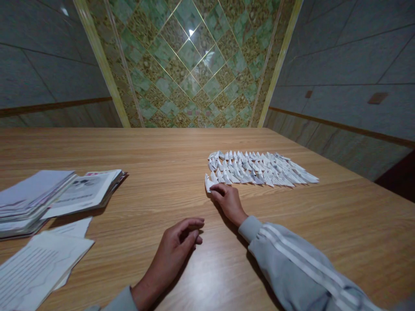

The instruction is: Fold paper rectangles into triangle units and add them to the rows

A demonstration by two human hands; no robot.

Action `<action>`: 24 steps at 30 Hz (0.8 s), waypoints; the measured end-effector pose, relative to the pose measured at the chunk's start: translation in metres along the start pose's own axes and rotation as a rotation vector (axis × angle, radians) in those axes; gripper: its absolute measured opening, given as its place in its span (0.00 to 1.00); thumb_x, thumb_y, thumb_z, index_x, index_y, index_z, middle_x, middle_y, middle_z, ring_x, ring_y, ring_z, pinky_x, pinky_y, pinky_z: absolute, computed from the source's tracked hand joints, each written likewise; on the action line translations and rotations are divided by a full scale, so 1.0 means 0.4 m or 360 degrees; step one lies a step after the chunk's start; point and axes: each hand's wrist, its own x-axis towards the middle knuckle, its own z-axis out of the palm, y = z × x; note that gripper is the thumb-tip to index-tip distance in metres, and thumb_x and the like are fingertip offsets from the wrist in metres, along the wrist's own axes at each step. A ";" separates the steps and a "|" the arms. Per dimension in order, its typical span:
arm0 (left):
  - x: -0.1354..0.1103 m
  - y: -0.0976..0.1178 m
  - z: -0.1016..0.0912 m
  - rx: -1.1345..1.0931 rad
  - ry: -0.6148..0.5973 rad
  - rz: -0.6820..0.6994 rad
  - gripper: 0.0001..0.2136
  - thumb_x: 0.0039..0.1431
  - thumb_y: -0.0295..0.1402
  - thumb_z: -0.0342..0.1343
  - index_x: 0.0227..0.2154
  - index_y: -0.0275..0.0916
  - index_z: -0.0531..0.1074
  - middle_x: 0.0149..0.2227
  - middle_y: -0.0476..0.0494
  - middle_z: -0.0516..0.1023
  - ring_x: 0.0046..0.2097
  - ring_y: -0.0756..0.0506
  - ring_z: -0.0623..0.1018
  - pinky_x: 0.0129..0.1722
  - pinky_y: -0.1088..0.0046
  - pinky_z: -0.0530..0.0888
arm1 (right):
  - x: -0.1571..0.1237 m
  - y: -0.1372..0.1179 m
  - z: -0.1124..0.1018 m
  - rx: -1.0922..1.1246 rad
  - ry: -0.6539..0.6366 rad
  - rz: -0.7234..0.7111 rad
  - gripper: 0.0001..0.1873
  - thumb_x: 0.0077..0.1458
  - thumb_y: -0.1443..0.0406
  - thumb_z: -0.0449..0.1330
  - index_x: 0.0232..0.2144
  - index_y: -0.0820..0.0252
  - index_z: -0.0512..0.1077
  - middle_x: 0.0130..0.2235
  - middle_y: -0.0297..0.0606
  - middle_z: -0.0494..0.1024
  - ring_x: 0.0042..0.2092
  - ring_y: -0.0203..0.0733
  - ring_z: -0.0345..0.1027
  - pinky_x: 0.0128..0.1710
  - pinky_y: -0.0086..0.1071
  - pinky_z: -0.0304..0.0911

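Several small folded white paper triangles (259, 169) lie in rows on the wooden table (162, 155). My right hand (228, 201) reaches forward to the near left end of the rows, its fingertips curled on one folded paper piece (208, 182) that rests on the table. My left hand (177, 248) lies on the table nearer to me, fingers loosely curled, holding nothing. A grey sleeve with white stripes covers my right arm.
A stack of papers and booklets (55, 194) lies at the left of the table. Loose printed sheets (35, 268) sit at the near left corner. Tiled walls rise behind the table's far edge.
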 end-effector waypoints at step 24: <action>0.009 -0.023 -0.017 0.0141 -0.0035 -0.0074 0.17 0.56 0.47 0.59 0.41 0.40 0.79 0.48 0.36 0.79 0.35 0.43 0.80 0.31 0.71 0.77 | 0.019 0.175 -0.633 -0.0611 0.1449 0.0357 0.15 0.62 0.62 0.54 0.45 0.64 0.76 0.38 0.42 0.79 0.39 0.44 0.73 0.40 0.40 0.70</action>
